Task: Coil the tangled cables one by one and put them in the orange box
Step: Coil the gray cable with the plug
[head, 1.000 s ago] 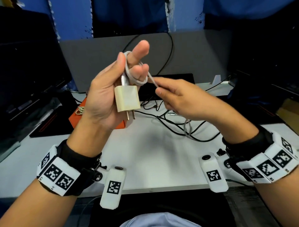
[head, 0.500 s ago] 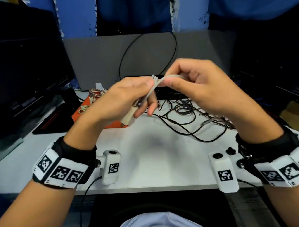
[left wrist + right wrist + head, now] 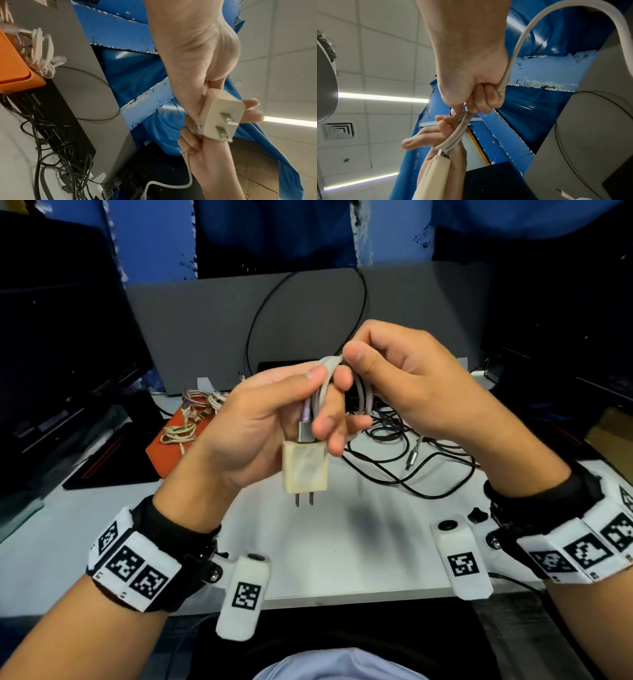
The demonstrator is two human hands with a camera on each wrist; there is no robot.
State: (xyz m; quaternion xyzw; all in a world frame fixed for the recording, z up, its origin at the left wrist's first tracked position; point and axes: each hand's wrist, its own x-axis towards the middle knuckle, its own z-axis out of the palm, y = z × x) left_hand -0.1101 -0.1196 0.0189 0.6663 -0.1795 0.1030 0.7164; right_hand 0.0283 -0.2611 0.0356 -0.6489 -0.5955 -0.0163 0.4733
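Note:
My left hand (image 3: pixel 274 419) holds a cream wall charger (image 3: pixel 305 470) with its prongs pointing down, and several loops of its pale grey cable (image 3: pixel 323 378) run around the fingers. My right hand (image 3: pixel 387 381) pinches the same cable at the top of the loops, touching the left hand. The charger (image 3: pixel 221 119) shows in the left wrist view with its prong face toward the camera. In the right wrist view the cable (image 3: pixel 460 131) passes from my right fingers down to the charger, and a free length arcs away above. The orange box (image 3: pixel 178 440) lies at the left rear with coiled cables (image 3: pixel 198 402) on it.
A tangle of black cables (image 3: pixel 404 453) lies on the white table (image 3: pixel 342 542) behind my hands. A grey panel (image 3: pixel 308 320) stands at the back with a black wire looped up it. Dark monitors flank both sides.
The left hand has turned so the charger hangs prongs down again. The right hand has carried the cable around the left fingers, adding a loop, and now pinches it at the top.

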